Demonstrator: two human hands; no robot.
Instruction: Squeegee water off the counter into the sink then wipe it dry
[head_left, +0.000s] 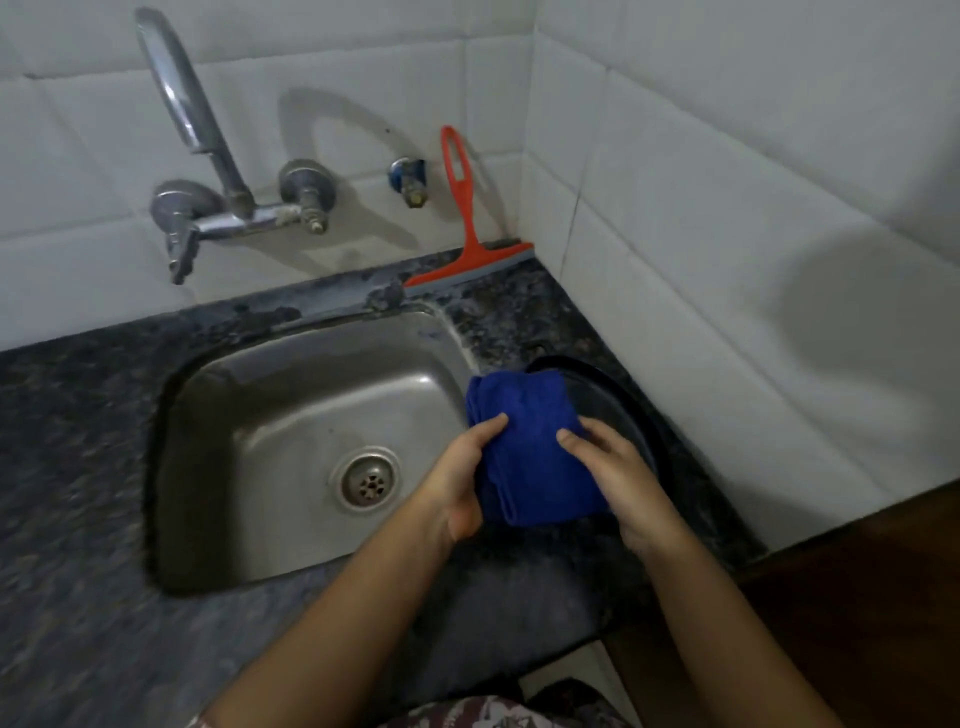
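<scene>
A folded, deep-blue microfibre cloth (530, 447) sat just right of centre in the frame, grasped from both sides. The left hand (462, 478) pinched its left edge with the thumb on top, and the right hand (618, 478) clasped its right edge the same way. The cloth overlapped the left part of a dark, round, shallow dish (623, 395), whose contents could not be made out. Both lay over the speckled dark granite counter (78, 467), beside the stainless-steel sink (218, 415). The basin showed only its round drain strainer (366, 480). A red plastic squeegee (467, 228) with a grey blade leaned against the white wall tiles (727, 208) at upper centre. A chrome wall tap (208, 156) hung at upper left.
</scene>
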